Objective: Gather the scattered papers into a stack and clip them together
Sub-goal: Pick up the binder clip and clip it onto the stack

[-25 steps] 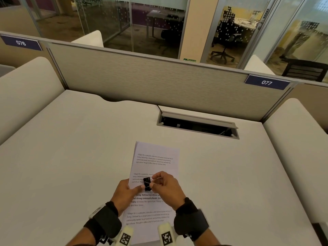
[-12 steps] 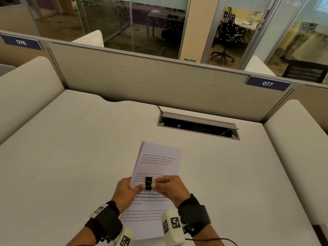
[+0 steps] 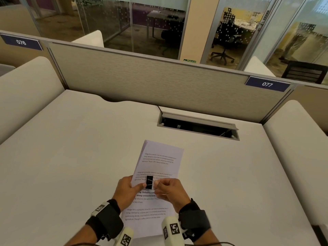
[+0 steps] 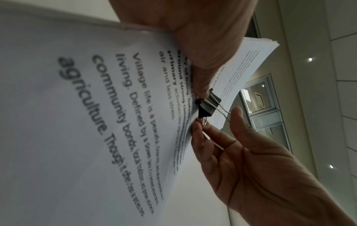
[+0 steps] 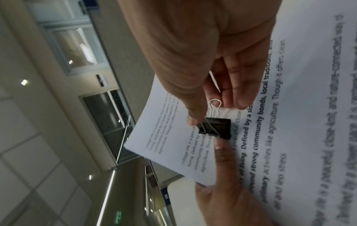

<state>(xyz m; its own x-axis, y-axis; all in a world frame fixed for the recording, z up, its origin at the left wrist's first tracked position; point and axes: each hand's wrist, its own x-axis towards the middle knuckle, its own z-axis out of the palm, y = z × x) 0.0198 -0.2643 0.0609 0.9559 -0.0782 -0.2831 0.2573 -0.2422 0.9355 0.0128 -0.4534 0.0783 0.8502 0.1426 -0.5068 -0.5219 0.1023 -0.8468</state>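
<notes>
At centre frame a white paper stack [image 3: 160,162] printed with black text carries a black binder clip [image 3: 149,182] with silver wire handles, on a pale grey desk [image 3: 71,157] below navy number plates [image 3: 267,84].

pale off-white desk [image 3: 74,157], bounded at the back by a grey partition [image 3: 159,82]. open cable hatch [image 3: 198,126] set into the far surface. stack of printed papers [image 3: 159,158] near the front edge, apparently resting on the desktop.
</notes>
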